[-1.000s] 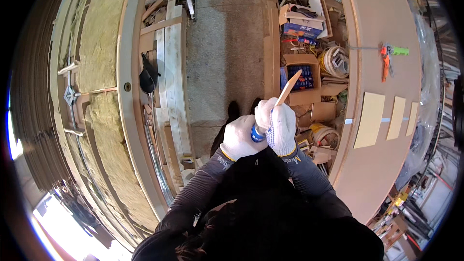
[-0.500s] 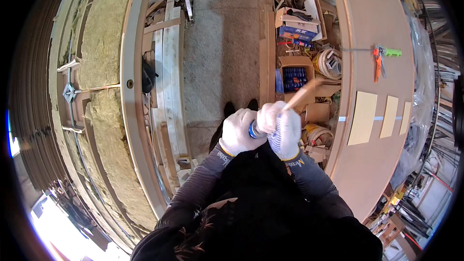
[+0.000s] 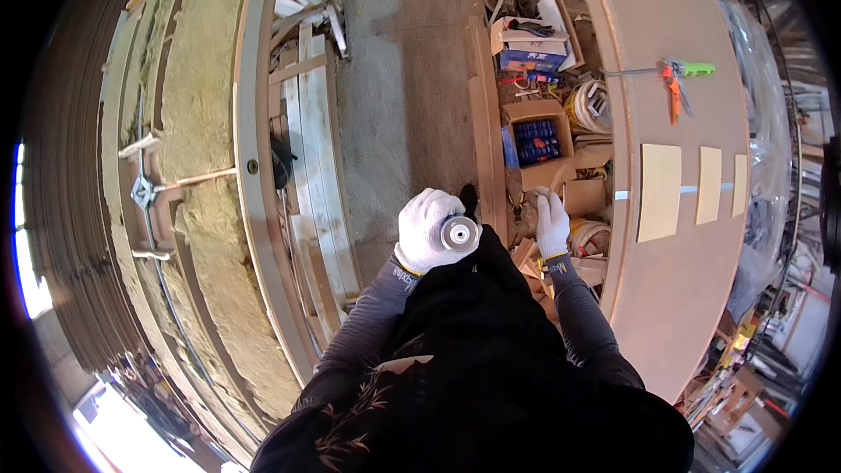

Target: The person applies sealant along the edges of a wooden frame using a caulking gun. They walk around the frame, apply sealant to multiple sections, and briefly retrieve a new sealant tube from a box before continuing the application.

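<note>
My left hand (image 3: 427, 229), in a white knit glove, is wrapped round an aerosol can (image 3: 459, 234). The can's round grey top with a white central valve faces up. Over to the right, my right hand (image 3: 552, 226), gloved the same way, is closed on a thin tan stick (image 3: 558, 177) that looks wooden and points away from me. The hands are apart. On the panel to the right lies a foam gun (image 3: 676, 88) with an orange trigger part, a green end and a thin metal barrel.
Below my right hand are an open carton (image 3: 536, 142) of blue cans, another box (image 3: 533, 44) with a dark glove on it, and buckets (image 3: 589, 107). Yellow pads (image 3: 660, 193) lie on the long right panel (image 3: 653, 298). At left, a frame holds insulation (image 3: 210, 61); boards (image 3: 320, 158) lie beside it.
My hands were together around the can and have separated. The right hand moved right with the stick; the left hand now tilts the can's top upward.
</note>
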A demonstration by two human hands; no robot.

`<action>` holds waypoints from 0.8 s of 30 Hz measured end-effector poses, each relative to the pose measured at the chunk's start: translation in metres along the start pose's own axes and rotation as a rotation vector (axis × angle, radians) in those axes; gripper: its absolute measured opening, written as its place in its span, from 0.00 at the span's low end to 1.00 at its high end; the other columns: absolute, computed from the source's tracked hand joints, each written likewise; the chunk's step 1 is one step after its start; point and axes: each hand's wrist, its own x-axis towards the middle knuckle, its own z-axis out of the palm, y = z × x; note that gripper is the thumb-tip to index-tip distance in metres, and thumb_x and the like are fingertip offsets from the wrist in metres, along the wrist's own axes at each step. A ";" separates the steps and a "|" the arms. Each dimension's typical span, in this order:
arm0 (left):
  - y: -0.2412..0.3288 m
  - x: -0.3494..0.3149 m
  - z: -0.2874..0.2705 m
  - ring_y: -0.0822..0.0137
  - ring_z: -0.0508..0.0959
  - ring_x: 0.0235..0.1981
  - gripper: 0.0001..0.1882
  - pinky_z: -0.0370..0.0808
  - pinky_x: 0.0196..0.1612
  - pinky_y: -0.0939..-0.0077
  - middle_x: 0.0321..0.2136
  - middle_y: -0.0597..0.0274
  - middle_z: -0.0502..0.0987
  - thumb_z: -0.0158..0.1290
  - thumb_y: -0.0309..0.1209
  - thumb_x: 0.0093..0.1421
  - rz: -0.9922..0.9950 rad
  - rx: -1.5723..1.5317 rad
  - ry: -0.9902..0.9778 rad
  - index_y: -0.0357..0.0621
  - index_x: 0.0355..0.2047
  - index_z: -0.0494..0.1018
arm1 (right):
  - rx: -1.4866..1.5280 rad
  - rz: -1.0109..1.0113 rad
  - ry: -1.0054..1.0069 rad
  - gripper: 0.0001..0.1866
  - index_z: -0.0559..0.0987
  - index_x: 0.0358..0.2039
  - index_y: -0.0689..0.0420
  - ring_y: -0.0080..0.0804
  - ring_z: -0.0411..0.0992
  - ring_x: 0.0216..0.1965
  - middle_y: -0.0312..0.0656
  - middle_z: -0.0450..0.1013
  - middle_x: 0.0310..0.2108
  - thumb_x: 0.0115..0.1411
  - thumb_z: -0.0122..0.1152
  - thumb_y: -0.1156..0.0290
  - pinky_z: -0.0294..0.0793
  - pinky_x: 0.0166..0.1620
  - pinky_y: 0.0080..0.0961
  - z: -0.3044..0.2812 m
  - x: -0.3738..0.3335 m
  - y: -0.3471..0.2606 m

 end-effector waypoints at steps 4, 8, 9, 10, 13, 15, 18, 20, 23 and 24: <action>0.004 0.008 -0.003 0.57 0.77 0.25 0.22 0.75 0.29 0.65 0.25 0.63 0.75 0.72 0.36 0.41 0.041 -0.037 -0.074 0.49 0.33 0.71 | -0.546 -0.084 0.108 0.35 0.67 0.61 0.64 0.57 0.66 0.58 0.58 0.70 0.55 0.54 0.66 0.65 0.65 0.61 0.49 -0.011 -0.010 0.018; 0.019 0.027 0.000 0.56 0.78 0.27 0.23 0.76 0.31 0.65 0.28 0.61 0.77 0.72 0.36 0.41 0.067 -0.148 -0.154 0.49 0.33 0.72 | -0.174 -0.503 -0.246 0.44 0.66 0.64 0.62 0.55 0.65 0.62 0.55 0.69 0.59 0.46 0.73 0.69 0.62 0.66 0.43 -0.009 -0.025 -0.107; 0.022 0.030 0.002 0.56 0.78 0.28 0.23 0.76 0.31 0.65 0.28 0.61 0.77 0.72 0.37 0.41 0.077 -0.166 -0.171 0.49 0.34 0.72 | -0.115 -0.594 -0.267 0.42 0.67 0.63 0.60 0.54 0.68 0.59 0.54 0.69 0.58 0.47 0.74 0.68 0.66 0.63 0.42 -0.001 -0.028 -0.128; 0.024 0.032 0.004 0.56 0.78 0.28 0.23 0.76 0.32 0.65 0.29 0.61 0.77 0.72 0.37 0.41 0.084 -0.181 -0.182 0.49 0.34 0.72 | -0.019 -0.642 -0.297 0.39 0.69 0.61 0.59 0.53 0.70 0.57 0.53 0.71 0.56 0.48 0.74 0.68 0.68 0.62 0.42 0.005 -0.031 -0.148; 0.034 0.041 0.001 0.55 0.79 0.31 0.24 0.77 0.35 0.65 0.31 0.61 0.78 0.71 0.38 0.40 0.082 -0.203 -0.234 0.49 0.36 0.73 | 0.209 -0.453 -0.347 0.32 0.73 0.55 0.58 0.48 0.74 0.53 0.50 0.74 0.51 0.50 0.74 0.67 0.73 0.57 0.39 0.028 -0.043 -0.145; 0.039 0.048 -0.004 0.55 0.79 0.31 0.25 0.77 0.36 0.64 0.31 0.61 0.78 0.71 0.37 0.39 0.081 -0.194 -0.220 0.49 0.37 0.73 | 0.295 -0.319 -0.344 0.29 0.75 0.53 0.57 0.45 0.76 0.50 0.50 0.76 0.48 0.50 0.74 0.67 0.74 0.54 0.36 0.033 -0.047 -0.149; 0.038 0.054 -0.017 0.59 0.80 0.33 0.27 0.77 0.38 0.67 0.33 0.58 0.77 0.70 0.35 0.39 -0.061 -0.385 -0.224 0.47 0.40 0.73 | 0.309 -0.283 -0.315 0.26 0.75 0.50 0.58 0.42 0.78 0.46 0.49 0.77 0.44 0.50 0.74 0.69 0.76 0.51 0.33 0.027 -0.049 -0.176; 0.041 0.051 -0.019 0.69 0.77 0.33 0.19 0.74 0.38 0.72 0.33 0.61 0.75 0.64 0.39 0.55 -0.276 -0.484 -0.205 0.45 0.42 0.72 | 0.278 -0.287 -0.291 0.25 0.75 0.48 0.58 0.41 0.79 0.44 0.49 0.78 0.42 0.50 0.74 0.70 0.77 0.48 0.32 0.026 -0.052 -0.177; 0.018 0.034 -0.006 0.74 0.73 0.31 0.16 0.72 0.35 0.76 0.32 0.68 0.73 0.48 0.45 0.71 -0.719 -1.110 0.042 0.43 0.42 0.72 | 0.240 -0.259 -0.341 0.23 0.76 0.46 0.58 0.42 0.80 0.42 0.48 0.78 0.40 0.50 0.73 0.71 0.77 0.47 0.33 0.026 -0.054 -0.190; 0.036 0.046 -0.015 0.75 0.69 0.31 0.19 0.71 0.36 0.79 0.33 0.68 0.70 0.36 0.44 0.76 -0.727 -1.028 0.060 0.43 0.44 0.71 | 0.213 -0.284 -0.322 0.22 0.76 0.45 0.57 0.44 0.79 0.42 0.49 0.77 0.39 0.49 0.73 0.70 0.77 0.46 0.34 0.027 -0.054 -0.183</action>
